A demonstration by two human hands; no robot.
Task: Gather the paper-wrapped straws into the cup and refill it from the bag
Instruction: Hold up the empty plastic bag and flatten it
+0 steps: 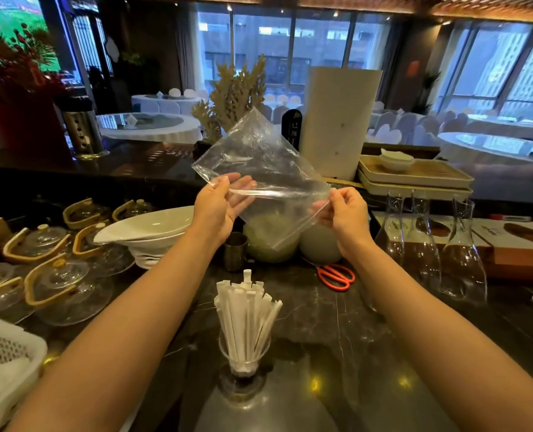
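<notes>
Clear glass cup [244, 353] on dark marbled bench [337, 322], nearest: packed with white paper-wrapped straws [247, 316], upright, fanned out. Above and beyond it, thin clear plastic bag [262, 169], crinkled, looks empty, held aloft. Left hand [218, 207] grip pinches one bag edge; right hand [346, 213] grip pinches the other. Red-handled scissors [337, 276] lie flat behind the cup

Head-worn wide view, facing forward and down, close over dark counter [337, 322]
</notes>
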